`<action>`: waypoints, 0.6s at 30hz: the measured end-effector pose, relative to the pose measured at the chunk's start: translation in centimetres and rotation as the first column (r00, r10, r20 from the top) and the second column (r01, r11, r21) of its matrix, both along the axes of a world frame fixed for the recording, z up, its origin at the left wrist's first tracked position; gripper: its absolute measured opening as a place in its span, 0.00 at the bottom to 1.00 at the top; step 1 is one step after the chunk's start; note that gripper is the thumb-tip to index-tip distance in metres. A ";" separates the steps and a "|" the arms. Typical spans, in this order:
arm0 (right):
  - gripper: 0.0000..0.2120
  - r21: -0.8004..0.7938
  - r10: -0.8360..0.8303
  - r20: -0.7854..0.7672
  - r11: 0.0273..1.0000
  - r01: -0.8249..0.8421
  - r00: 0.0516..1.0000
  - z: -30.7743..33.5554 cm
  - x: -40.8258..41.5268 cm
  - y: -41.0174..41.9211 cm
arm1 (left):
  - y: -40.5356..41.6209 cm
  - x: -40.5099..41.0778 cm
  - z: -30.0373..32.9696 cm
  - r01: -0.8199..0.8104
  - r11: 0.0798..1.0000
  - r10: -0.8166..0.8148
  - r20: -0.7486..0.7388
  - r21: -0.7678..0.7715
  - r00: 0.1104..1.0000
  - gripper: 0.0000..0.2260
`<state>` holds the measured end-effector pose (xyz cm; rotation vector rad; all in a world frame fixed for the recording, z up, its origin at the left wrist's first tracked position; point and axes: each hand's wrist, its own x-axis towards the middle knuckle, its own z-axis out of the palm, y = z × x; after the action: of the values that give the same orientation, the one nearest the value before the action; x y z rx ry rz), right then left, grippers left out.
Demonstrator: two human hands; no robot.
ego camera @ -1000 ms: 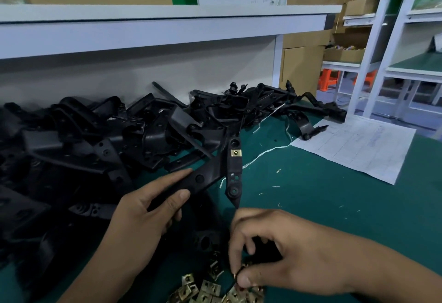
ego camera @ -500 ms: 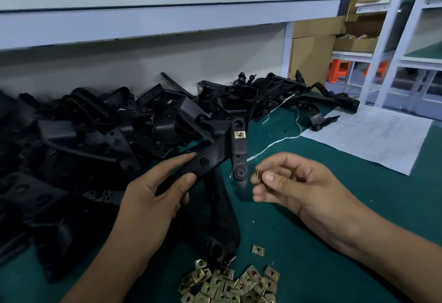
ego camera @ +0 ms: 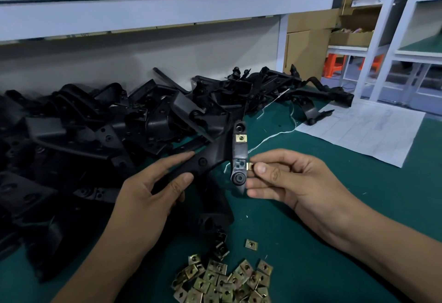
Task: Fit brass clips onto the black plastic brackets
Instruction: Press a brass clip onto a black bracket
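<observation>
My left hand (ego camera: 153, 192) grips a black plastic bracket (ego camera: 215, 159) by its long arm and holds it up over the green mat. One brass clip (ego camera: 241, 138) sits fitted on the bracket's upright end piece. My right hand (ego camera: 289, 178) pinches a second brass clip (ego camera: 250, 165) between thumb and forefinger, right at the edge of the lower slot of that end piece. A pile of loose brass clips (ego camera: 224, 281) lies on the mat near me.
A big heap of black brackets (ego camera: 95, 135) covers the left and back of the green mat (ego camera: 358, 207). A white paper sheet (ego camera: 363, 130) lies at the right. A single clip (ego camera: 251, 244) lies apart from the pile. A white shelf runs overhead.
My right hand left the clip pile, rose with one clip and came to the bracket's lower slot. My left hand kept holding the bracket.
</observation>
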<state>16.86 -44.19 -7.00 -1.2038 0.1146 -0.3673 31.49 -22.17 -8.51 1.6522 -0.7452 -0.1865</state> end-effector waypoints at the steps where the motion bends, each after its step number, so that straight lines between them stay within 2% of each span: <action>1: 0.13 -0.003 -0.003 -0.003 1.000 0.003 1.000 0.0 0.0 0.0 | 0.0 0.0 0.0 -0.003 1.000 0.003 0.003 0.003 1.000 0.16; 8: 0.12 0.004 -0.017 -0.035 1.000 0.017 0.999 0.1 0.0 0.1 | -0.1 -0.1 0.0 -0.009 1.000 0.009 0.038 0.001 0.999 0.16; 13: 0.12 -0.056 -0.024 -0.019 0.998 0.023 1.000 0.1 -0.1 0.0 | -0.4 -0.4 0.3 0.024 1.000 -0.025 0.062 0.014 0.998 0.16; 18: 0.08 -0.008 0.130 0.018 0.991 -0.130 0.991 0.3 -0.6 -0.3 | -0.3 -0.6 0.6 0.054 0.997 -0.056 0.037 0.049 0.998 0.17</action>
<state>16.31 -44.49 -6.72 -1.2075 0.0186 -0.2643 30.92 -22.49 -7.91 1.6858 -0.8214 -0.2143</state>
